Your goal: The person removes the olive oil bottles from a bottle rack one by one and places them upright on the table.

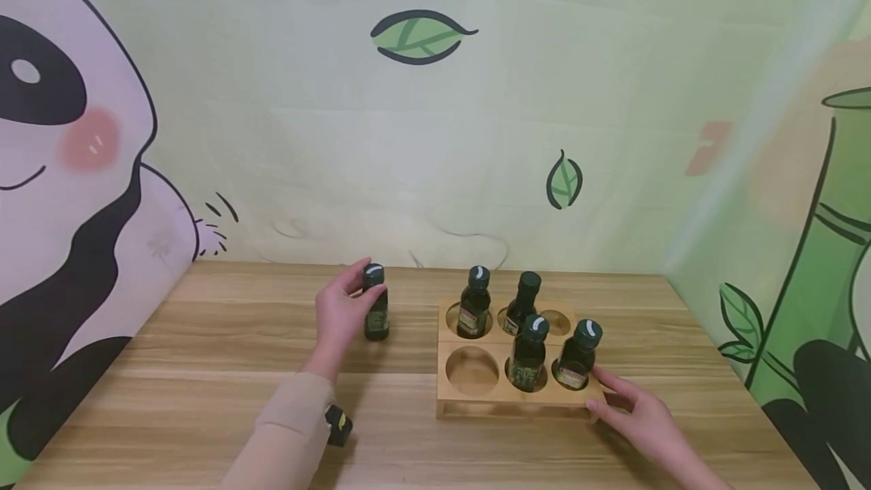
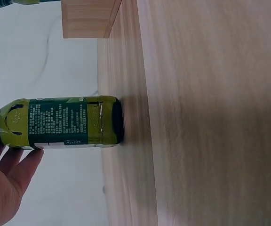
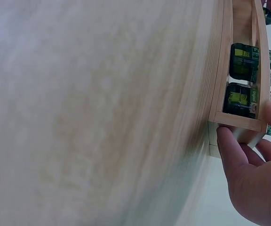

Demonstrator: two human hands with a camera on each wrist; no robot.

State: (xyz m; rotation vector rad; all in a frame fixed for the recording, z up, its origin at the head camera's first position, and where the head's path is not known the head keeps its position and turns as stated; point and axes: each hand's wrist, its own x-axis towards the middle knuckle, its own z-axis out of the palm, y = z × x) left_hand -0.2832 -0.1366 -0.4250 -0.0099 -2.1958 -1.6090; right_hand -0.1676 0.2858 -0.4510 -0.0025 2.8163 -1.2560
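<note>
A small dark green bottle (image 1: 376, 316) with a dark cap stands upright left of the wooden rack (image 1: 441, 376). My left hand (image 1: 343, 311) pinches it near the neck. In the left wrist view its green printed label (image 2: 58, 121) shows; I cannot tell whether its base touches the table. My right hand (image 1: 643, 418) grips the rack's front right corner, thumb at the front and fingers along the side. Bottles fill the rack's back left hole, back middle hole, front middle hole (image 1: 528, 358) and front right hole (image 1: 575, 358). The front left hole (image 1: 472, 370) and back right hole are empty.
The rack stands on a wood-grain table (image 1: 224, 339). Behind it hangs a pale green backdrop (image 1: 306, 134) with panda, leaf and bamboo drawings. A small black item with a yellow mark (image 1: 338, 426) sits at my left wrist.
</note>
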